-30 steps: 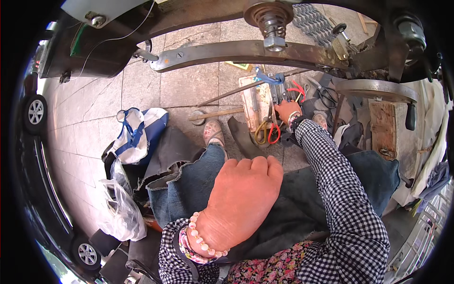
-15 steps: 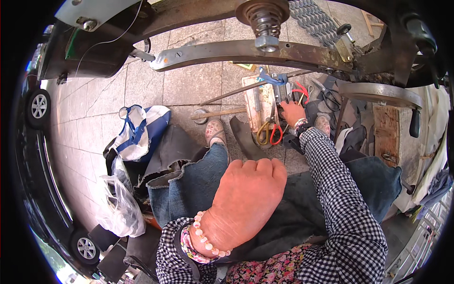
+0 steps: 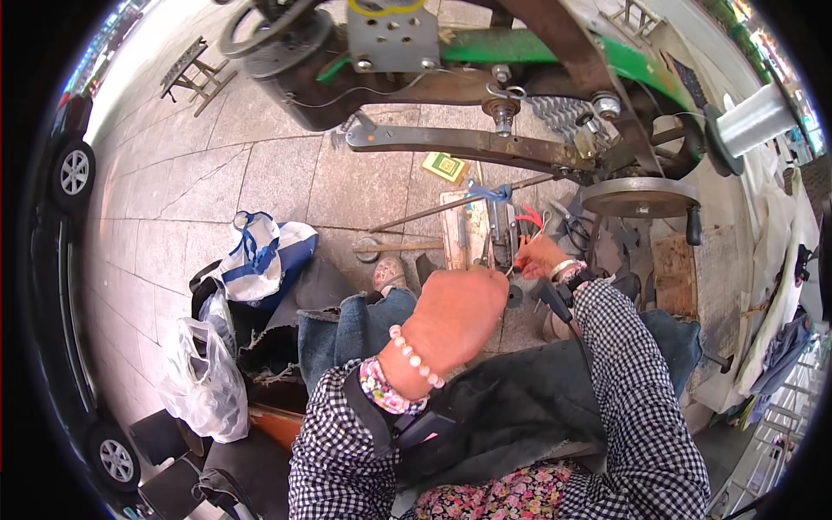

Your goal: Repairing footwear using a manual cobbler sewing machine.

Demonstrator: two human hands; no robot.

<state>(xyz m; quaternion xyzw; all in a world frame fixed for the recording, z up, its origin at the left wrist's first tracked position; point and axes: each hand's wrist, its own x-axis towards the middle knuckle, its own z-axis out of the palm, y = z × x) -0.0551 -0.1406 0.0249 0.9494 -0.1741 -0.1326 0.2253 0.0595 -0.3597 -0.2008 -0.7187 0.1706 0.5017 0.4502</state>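
My left hand (image 3: 455, 316) is a closed fist with its back up, above the dark cloth (image 3: 511, 416) on my lap. Its fingertips and anything inside them are hidden. Farther right, my right hand (image 3: 542, 256) has its fingers drawn together in a pinch; what they hold is too small to make out. A small dark round piece (image 3: 514, 297) shows between the two hands. Just beyond my right hand are red-handled pliers (image 3: 529, 217) and black-handled scissors (image 3: 574, 227). A worn pale tray (image 3: 452, 230) with tools lies beyond my left hand.
A hand-cranked sewing machine with a metal wheel (image 3: 640, 198) and a white thread spool (image 3: 758, 121) spans the top. To the left lie a blue-white bag (image 3: 260, 260) and a clear plastic bag (image 3: 204, 381). A wooden box (image 3: 676, 277) stands at right.
My right hand has drawn back from among the tools toward me, fingers now pinched. My left fist has shifted slightly left. The view has tilted up, showing more of the machine.
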